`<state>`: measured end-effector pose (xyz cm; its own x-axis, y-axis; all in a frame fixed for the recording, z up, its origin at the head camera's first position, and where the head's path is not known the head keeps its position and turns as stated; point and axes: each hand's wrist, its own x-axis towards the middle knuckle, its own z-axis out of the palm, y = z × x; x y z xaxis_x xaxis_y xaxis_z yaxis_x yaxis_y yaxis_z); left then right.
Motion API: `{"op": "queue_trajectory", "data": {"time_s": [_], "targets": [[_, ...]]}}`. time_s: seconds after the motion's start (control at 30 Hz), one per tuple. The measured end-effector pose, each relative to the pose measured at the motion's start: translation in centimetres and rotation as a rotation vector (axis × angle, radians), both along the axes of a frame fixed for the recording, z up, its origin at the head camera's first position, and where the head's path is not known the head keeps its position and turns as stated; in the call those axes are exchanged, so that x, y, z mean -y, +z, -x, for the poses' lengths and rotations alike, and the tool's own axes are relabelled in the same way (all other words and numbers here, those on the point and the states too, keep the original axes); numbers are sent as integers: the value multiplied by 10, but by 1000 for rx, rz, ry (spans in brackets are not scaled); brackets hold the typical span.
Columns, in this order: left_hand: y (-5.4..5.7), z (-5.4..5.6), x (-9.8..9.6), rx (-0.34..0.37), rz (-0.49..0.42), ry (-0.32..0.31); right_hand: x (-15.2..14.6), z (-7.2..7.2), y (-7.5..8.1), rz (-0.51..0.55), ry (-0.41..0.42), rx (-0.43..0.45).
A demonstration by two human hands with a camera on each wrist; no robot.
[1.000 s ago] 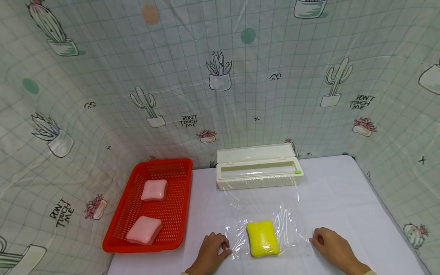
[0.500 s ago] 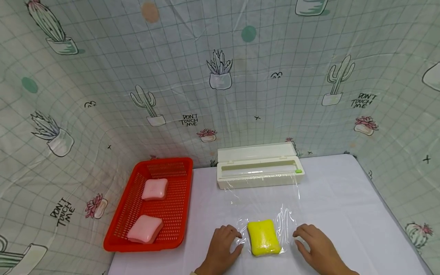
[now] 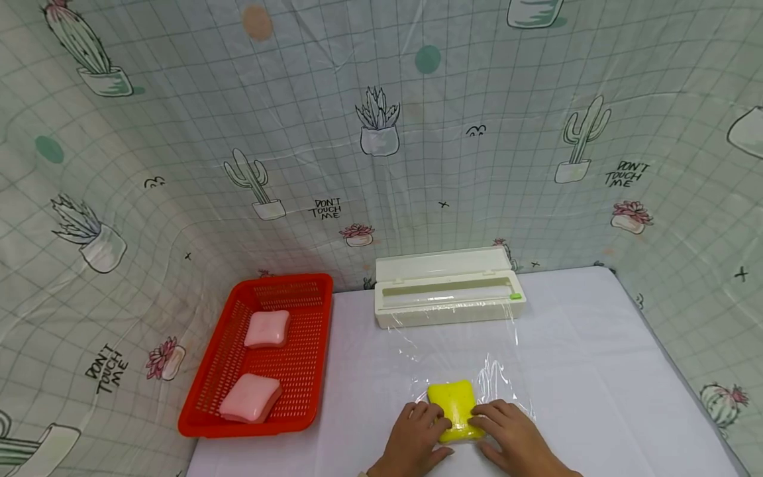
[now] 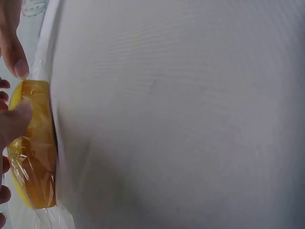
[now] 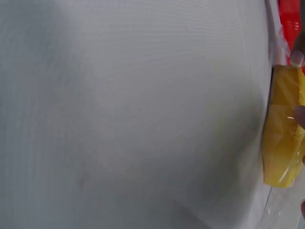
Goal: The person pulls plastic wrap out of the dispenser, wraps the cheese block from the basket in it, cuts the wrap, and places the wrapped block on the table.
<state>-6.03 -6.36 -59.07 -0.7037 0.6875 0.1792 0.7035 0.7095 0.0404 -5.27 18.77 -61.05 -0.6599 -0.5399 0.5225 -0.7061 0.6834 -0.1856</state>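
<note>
While the yellow block (image 3: 454,397) sits on the white tabletop (image 3: 584,358), clear film (image 3: 441,348) over it, left hand (image 3: 414,438) rests bent, slightly spread fingers (image 3: 440,423) on its left side, right hand (image 3: 517,438) likewise on its right; white box (image 3: 450,316) behind, lid (image 3: 442,263) up

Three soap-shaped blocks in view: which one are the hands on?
The yellow block on the white table with clear film over it. The other two are pink blocks lying in the red basket.
</note>
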Motion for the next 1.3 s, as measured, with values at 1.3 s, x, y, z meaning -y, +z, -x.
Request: {"op": "queue_trajectory", "data": {"time_s": [1.3], "targets": [[3,10,-3,-236,-25,12,11,22,48,39,-85,361]]}}
